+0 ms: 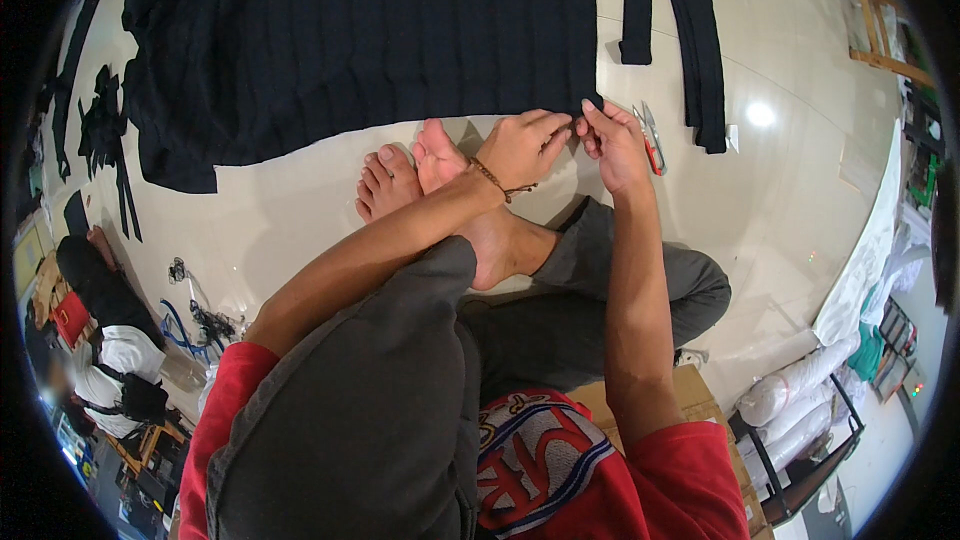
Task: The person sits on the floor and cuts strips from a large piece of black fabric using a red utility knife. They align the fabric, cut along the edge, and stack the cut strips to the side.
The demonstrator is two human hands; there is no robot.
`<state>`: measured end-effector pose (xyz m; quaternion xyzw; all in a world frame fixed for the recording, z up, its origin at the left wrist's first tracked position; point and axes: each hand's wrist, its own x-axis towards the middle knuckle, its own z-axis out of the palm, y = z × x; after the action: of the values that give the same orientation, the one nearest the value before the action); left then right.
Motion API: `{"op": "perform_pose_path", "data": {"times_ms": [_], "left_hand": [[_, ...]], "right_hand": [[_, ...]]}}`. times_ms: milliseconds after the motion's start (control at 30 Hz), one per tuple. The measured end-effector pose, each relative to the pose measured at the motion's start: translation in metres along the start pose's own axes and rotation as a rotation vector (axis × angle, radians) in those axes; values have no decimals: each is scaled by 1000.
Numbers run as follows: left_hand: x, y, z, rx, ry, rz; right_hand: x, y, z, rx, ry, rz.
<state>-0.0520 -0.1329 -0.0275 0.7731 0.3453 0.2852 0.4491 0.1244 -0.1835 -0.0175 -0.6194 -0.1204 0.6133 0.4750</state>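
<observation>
Ribbed black knit fabric (380,30), corner between both hands

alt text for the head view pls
Both hands, left and right, pinch the near corner of a large dark fabric spread on the pale floor. Small snips lie beside the right hand; dark strips lie beyond.

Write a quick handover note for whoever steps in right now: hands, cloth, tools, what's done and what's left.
Left hand: pinching the near edge of the big dark cloth, close to its right corner.
Right hand: fingers gripping that corner.
Small snips: on the floor, just right of the right hand, untouched.
Two dark strips: laid out to the right.
Done: cloth spread flat.
Left: whatever happens at this corner; unclear how far along.
</observation>
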Motion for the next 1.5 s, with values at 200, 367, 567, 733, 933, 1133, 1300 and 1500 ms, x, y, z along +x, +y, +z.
{"op": "perform_pose_path", "data": {"times_ms": [200,367,567,733,933,1133,1300,1500], "left_hand": [[4,-2,1,-79,55,-49],[9,1,-4,-115,42,-154],[12,4,-8,-154,13,-237],[11,2,-7,-125,10,-228],[12,-2,-5,-108,33,-158],[12,-7,-3,-8,19,-96],[12,-8,-2,-11,21,-110],[13,-7,0,-89,98,-100]], "right_hand": [[0,0,1,0,-4,4],[-2,0,3,-25,-3,-12],[-3,3,4,-51,1,-42],[-4,4,5,-73,6,-52],[-5,3,7,-102,0,-67],[-5,3,8,-127,1,-74],[-6,3,10,-139,9,-78],[-6,4,10,-150,22,-85]]}}
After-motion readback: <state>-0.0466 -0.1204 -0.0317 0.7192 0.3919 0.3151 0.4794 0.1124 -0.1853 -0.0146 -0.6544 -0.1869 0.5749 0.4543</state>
